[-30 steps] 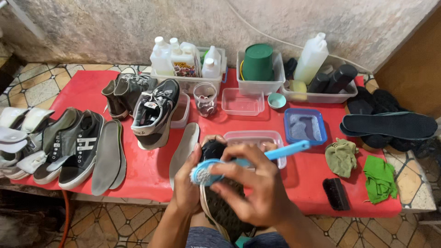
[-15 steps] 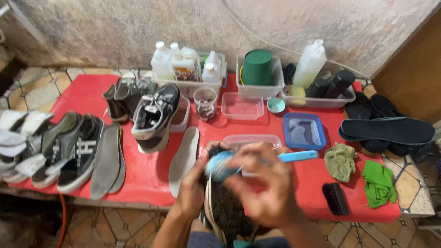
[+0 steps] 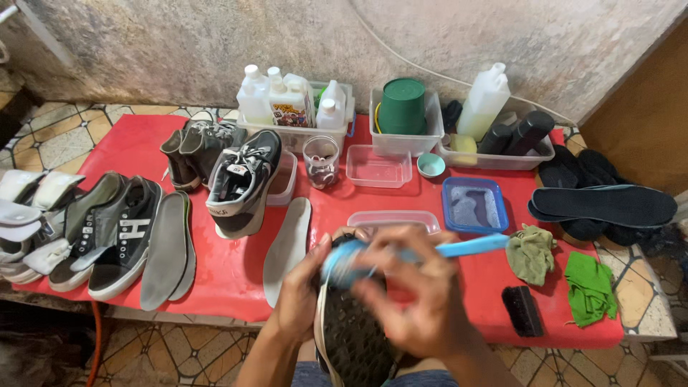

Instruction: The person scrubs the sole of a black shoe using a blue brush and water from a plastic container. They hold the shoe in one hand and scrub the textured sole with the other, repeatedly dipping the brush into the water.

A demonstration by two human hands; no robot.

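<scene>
Head view: the right hand (image 3: 412,297), blurred, is closed around a blue brush (image 3: 401,254) whose handle points right, its bristles hidden against the dark shoe (image 3: 355,337). The left hand (image 3: 301,297) grips that shoe's side, sole up, at the red surface's (image 3: 215,276) near edge; the shoe's lower end is cut off. A grey insole (image 3: 287,240) lies just left, and a clear tray (image 3: 393,219) sits partly hidden behind.
</scene>
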